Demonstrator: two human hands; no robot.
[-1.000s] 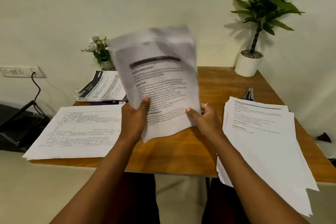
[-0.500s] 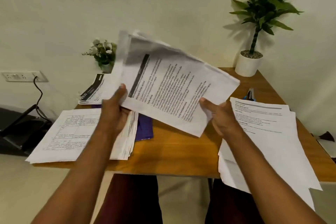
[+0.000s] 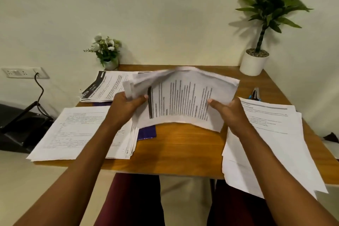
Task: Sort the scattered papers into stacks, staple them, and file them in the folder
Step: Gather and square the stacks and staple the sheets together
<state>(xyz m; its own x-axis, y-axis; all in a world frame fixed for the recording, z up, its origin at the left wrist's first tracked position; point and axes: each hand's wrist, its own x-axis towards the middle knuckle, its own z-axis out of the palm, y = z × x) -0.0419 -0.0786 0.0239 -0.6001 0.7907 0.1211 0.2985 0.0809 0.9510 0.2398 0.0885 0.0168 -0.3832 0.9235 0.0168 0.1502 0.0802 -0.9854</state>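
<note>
gripping paper bundle (image 3: pixel 180 101) with both hands

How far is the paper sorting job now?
Looks done: a near-left stack, far-left stack and right stack lie on the table. In hand: left hand and right hand hold a bent sheaf. Left: stapling, the stapler lies untouched, and filing in the purple folder.

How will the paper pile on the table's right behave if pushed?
Probably fans apart, not moving as one: the right pile lies splayed. It may slip off, since its near corner overhangs the table edge. Likely floppy when lifted, as the held bundle bows.
</note>
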